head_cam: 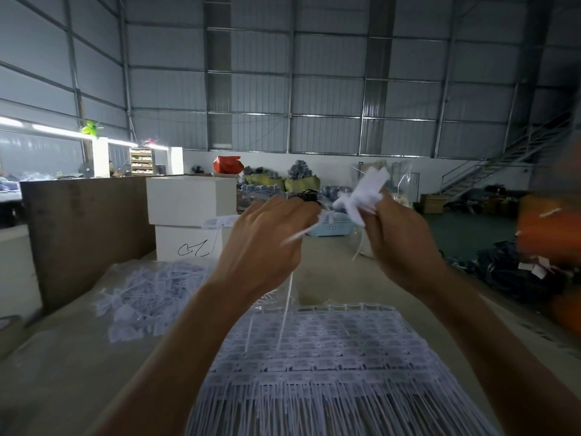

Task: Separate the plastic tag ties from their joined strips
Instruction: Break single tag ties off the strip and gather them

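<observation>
- Above the work table (78, 347), seen from the head camera, both hands are raised side by side, close but not touching.
- The left hand (267, 243) has its fingers curled, pinching a single white tag tie (295, 236), blurred, whose thin tail hangs down towards the table.
- The right hand (399, 240) grips a bunch of white tags (366, 191) that stick up above its curled fingers.
- Below the arms, a broad stack of joined strips (330, 357) lies flat on the table, tails pointing towards the person.
- To the left of it sits a loose pile of separated ties (147, 291).
- Behind that pile stand two stacked white boxes (188, 199) beside a brown board (88, 234).
</observation>
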Available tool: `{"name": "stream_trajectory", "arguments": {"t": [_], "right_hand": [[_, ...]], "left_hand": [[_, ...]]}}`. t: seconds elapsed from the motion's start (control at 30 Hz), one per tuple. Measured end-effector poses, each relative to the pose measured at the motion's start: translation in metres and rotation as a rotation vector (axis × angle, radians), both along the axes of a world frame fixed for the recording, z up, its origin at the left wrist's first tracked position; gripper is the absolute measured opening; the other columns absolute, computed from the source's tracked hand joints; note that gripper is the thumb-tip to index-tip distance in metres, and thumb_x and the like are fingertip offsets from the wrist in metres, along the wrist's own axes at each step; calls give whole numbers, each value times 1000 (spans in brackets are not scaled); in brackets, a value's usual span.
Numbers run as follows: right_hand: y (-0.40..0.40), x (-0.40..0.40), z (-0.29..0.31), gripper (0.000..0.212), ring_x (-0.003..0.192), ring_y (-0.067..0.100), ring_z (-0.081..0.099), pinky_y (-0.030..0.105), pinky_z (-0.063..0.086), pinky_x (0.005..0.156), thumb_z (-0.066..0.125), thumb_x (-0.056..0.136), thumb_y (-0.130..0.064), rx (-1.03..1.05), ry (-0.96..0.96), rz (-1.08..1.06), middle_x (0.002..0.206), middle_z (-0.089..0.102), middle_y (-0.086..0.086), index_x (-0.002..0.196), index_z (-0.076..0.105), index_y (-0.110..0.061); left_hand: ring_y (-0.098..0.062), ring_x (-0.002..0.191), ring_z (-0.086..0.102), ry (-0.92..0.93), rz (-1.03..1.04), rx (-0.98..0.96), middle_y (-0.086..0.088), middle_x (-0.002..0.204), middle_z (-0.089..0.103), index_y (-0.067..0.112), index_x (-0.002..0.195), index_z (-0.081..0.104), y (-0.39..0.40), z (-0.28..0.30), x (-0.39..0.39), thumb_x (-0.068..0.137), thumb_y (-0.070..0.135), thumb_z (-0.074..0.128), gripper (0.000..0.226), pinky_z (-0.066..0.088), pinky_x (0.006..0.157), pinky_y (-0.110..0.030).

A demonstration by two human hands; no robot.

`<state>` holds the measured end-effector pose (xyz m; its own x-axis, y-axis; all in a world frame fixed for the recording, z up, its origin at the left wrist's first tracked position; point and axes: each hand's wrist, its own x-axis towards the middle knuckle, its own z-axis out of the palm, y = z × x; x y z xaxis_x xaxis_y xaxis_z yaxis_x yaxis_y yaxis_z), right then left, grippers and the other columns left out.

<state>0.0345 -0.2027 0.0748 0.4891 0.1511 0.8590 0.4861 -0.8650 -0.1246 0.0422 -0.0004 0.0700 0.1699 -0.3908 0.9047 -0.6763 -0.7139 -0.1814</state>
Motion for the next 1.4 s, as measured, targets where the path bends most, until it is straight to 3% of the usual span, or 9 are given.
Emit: {"name": "stream_trajectory", "arguments": {"t": [0.13, 0.27, 0.37, 0.5, 0.63, 0.77, 0.87, 1.13, 1.4], "right_hand": [[0, 3, -1, 25, 66, 9, 61, 26, 49, 60, 32, 105, -37, 310, 218, 272, 75, 61, -4, 101, 51, -21], [5, 0, 0, 23, 47, 4, 48, 17, 43, 47, 38, 103, -39, 421, 276, 447, 58, 56, -8, 93, 50, -21], [5, -1, 3, 21, 49, -3, 43, 15, 36, 48, 50, 101, -35, 495, 230, 441, 57, 52, -17, 89, 61, -22], [2, -8, 8, 26, 47, -2, 43, 13, 37, 46, 66, 78, -53, 692, 306, 541, 54, 53, -13, 67, 70, -30], [4, -10, 6, 35, 49, 0, 43, 15, 39, 47, 65, 67, -66, 588, 414, 580, 55, 53, -12, 76, 76, -34], [11, -10, 3, 23, 49, 5, 38, 19, 35, 46, 69, 75, -55, 498, 430, 600, 53, 46, -9, 79, 78, -34], [9, -10, 3, 21, 48, 4, 39, 18, 36, 46, 69, 76, -53, 505, 448, 599, 52, 47, -11, 66, 73, -35], [0, -5, 5, 25, 47, 7, 28, 19, 30, 45, 67, 81, -48, 760, 511, 687, 54, 35, -12, 69, 74, -27], [1, -7, 5, 41, 52, 12, 32, 24, 31, 50, 66, 76, -62, 615, 490, 647, 57, 38, -9, 78, 76, -23]], "left_hand": [[-26, 92, 65, -62, -16, -51, -5, 101, 71, 11, 109, 68, 0, 1, 3, 91, 18, 69, 19, 53, 78, -41], [-27, 90, 64, -138, -5, -25, -6, 101, 71, 10, 109, 69, 0, 2, 5, 91, 20, 68, 20, 51, 78, -39], [-29, 90, 64, -152, 4, -4, -8, 101, 70, 9, 109, 70, 0, 2, 6, 86, 20, 75, 26, 49, 78, -40], [-29, 90, 66, -164, 11, -6, -9, 101, 72, 7, 108, 71, -1, 4, 5, 82, 20, 79, 30, 50, 79, -39], [-30, 90, 66, -178, 15, 2, -10, 100, 72, 7, 107, 71, -1, 4, 4, 82, 20, 80, 30, 50, 78, -40], [-28, 92, 66, -194, -17, 29, -8, 101, 72, 8, 105, 72, -4, 4, 3, 92, 27, 62, 26, 48, 79, -38], [-28, 92, 67, -190, -54, 57, -9, 102, 73, 7, 106, 73, -5, 4, 4, 92, 27, 61, 28, 51, 80, -41], [-28, 105, 65, -131, 6, -20, -8, 114, 71, 7, 118, 68, 4, 5, 5, 89, 19, 72, 32, 45, 94, -43], [-30, 99, 67, -221, 24, -28, -12, 108, 72, 3, 110, 71, 4, 6, 2, 93, 14, 59, 24, 48, 88, -43]]}}
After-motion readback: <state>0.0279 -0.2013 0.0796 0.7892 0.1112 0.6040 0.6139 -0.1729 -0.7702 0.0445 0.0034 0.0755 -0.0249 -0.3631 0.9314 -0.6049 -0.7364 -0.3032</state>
